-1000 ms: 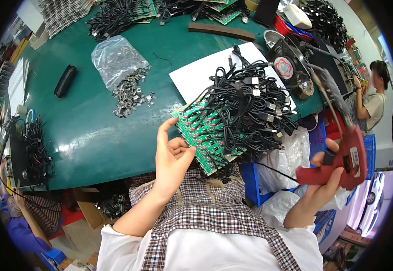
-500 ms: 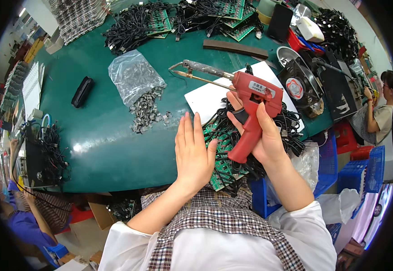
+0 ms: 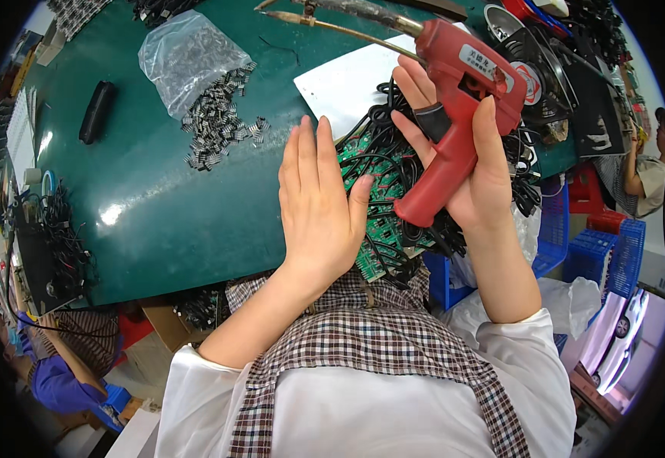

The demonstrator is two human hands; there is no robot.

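Note:
A red soldering gun (image 3: 443,168) lies across my right hand (image 3: 487,200), its grip against the palm and the thumb along its near side. My fingers are loosely spread behind its black trigger. The gun's metal tip and solder feed tube point to the far left. My left hand (image 3: 316,214) is flat, fingers stretched out and holding nothing, beside the green circuit boards (image 3: 378,244). Black cables (image 3: 393,114) lie over these boards, partly hidden by the gun and my right hand. White paper (image 3: 340,82) lies beyond them.
Small metal parts (image 3: 218,122) spill from a clear plastic bag (image 3: 184,57) on the green table (image 3: 180,229). A black pouch (image 3: 97,112) lies farther left. A fan (image 3: 550,65) stands far right; a blue basket (image 3: 552,248) is below. Co-workers sit at both sides, one in a purple sleeve (image 3: 69,382).
The view has shifted, so the table things sit higher in the picture. The soldering gun looks larger and nearer, still in my right hand. My left hand stays flat and open.

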